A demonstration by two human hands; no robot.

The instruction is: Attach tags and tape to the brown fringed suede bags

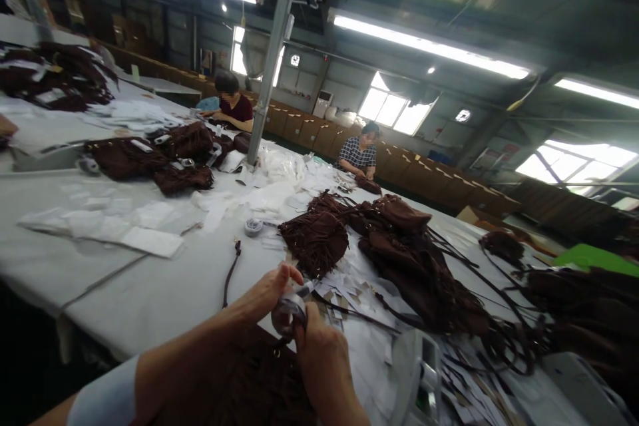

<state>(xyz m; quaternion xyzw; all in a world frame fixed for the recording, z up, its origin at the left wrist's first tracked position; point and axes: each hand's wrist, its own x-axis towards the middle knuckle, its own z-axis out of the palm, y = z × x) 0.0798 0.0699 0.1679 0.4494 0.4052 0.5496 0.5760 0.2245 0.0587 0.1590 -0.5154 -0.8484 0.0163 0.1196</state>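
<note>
My left hand (264, 296) and my right hand (319, 353) meet over the near table edge, both closed on a small grey tape roll (288, 311). A strip of tape (308, 289) runs off the roll toward the upper right. Under my forearms lies a dark brown fringed bag (239, 379), partly hidden by my arms. A thin brown strap (230, 274) lies on the table just left of my left hand.
A long white table (150, 293) carries piles of brown fringed bags (399, 246), white paper pieces (124, 226) and another tape roll (253, 226). A grey dispenser (422, 373) stands at my right. A steel post (272, 53) rises mid-table. Two people (357, 156) sit across.
</note>
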